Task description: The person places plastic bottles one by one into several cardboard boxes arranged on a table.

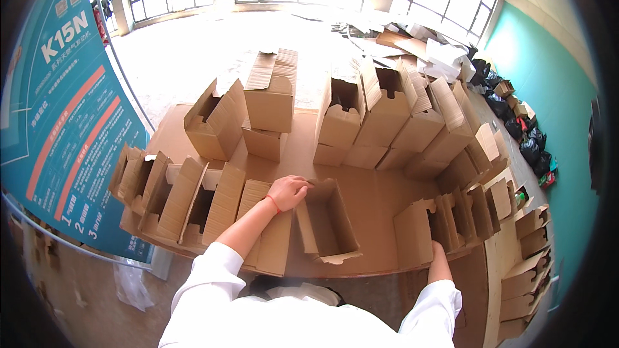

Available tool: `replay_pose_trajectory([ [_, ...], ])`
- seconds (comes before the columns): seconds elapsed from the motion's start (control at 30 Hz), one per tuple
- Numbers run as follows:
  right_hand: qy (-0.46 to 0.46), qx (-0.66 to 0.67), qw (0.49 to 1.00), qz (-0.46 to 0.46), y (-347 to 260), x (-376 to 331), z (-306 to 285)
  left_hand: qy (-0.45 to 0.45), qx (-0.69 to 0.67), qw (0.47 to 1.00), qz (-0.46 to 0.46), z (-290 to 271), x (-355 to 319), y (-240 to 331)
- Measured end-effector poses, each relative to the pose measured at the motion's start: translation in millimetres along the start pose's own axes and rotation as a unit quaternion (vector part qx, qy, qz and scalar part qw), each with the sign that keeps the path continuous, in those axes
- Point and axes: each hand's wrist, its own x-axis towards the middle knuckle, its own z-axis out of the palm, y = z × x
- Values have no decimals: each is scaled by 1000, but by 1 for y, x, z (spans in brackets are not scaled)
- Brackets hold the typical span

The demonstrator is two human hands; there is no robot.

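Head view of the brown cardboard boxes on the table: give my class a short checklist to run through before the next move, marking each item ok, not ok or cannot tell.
1. Left hand in plain view, near the far left corner of the open brown cardboard box in the middle: ok.
2. Right hand and its grip visible: cannot tell; it is mostly hidden at the brown cardboard box at the right.
3. Middle box closed on top: not ok; its inner walls show.
4. Middle box apart from the right-hand box: ok, a gap shows.
5. Heap of white and brown scrap kept off the table: ok, it lies beyond.
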Motion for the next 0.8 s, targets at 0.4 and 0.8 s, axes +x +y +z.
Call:
replay_pose_trajectory([
  [0.4, 109, 417, 897, -101, 6, -40, 4, 6, 1, 1000, 10, 2, -1, -2],
  [0.8, 499, 137, 840, -164, -83, -191, -84, 5, 11, 1000, 22, 4, 1, -3],
])
